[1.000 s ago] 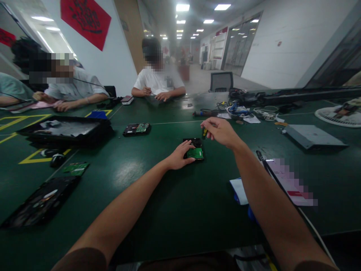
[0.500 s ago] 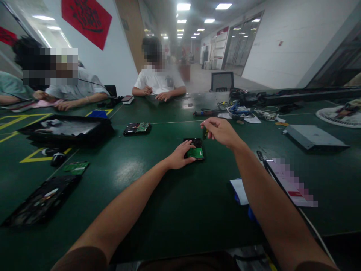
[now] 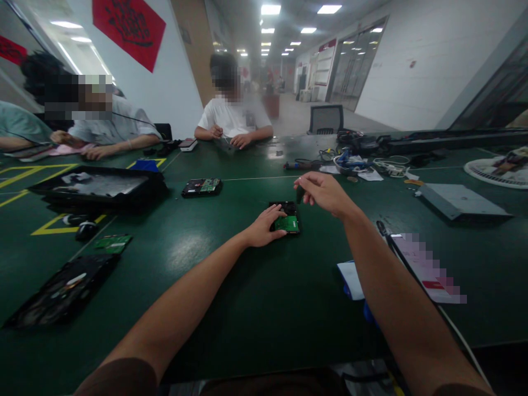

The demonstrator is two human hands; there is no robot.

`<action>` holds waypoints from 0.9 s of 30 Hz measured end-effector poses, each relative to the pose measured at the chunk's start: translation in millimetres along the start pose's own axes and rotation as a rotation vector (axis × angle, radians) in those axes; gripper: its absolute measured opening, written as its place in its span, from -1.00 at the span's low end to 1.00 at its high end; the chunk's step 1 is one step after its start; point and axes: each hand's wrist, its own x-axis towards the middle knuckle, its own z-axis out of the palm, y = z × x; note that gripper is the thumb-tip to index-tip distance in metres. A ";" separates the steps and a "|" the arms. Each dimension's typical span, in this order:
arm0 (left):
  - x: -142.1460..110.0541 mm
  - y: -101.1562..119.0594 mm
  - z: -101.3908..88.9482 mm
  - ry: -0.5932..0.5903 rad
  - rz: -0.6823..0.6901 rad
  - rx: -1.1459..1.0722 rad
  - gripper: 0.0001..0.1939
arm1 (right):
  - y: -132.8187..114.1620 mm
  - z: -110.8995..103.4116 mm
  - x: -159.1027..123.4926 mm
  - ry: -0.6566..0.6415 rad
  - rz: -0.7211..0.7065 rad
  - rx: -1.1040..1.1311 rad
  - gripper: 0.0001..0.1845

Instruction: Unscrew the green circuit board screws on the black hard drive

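Left hand (image 3: 264,227), fingers spread, holds one drive (image 3: 291,223); another drive (image 3: 202,187) lies left of them. Right hand (image 3: 320,191) grips one tool (image 3: 300,194), fingers curled.

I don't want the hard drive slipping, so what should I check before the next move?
1. Left hand on the hard drive: ok, over its left side.
2. Drive flat on the table: ok.
3. Green board facing up: ok.
4. Small dark tool held in the right hand: ok.
5. Tool's tip touching the drive: cannot tell, too small to make out.
6. Second drive apart from both hands: ok, farther left.
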 end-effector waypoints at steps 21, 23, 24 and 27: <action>-0.5 0.0 0.1 -0.006 -0.009 0.018 -0.33 | 0.6 -1.3 0.5 0.015 0.003 0.007 -0.77; -0.7 0.2 0.1 -0.001 -0.010 0.015 -0.33 | -1.1 -1.7 -0.4 0.034 -0.011 -0.032 -0.78; -0.7 0.0 0.2 0.001 -0.010 0.013 -0.33 | -1.9 -1.7 -0.9 0.046 -0.014 -0.047 -0.78; -0.4 -0.8 0.6 0.000 -0.012 0.003 -0.33 | -3.5 -0.9 -1.9 0.075 0.004 -0.072 -0.78</action>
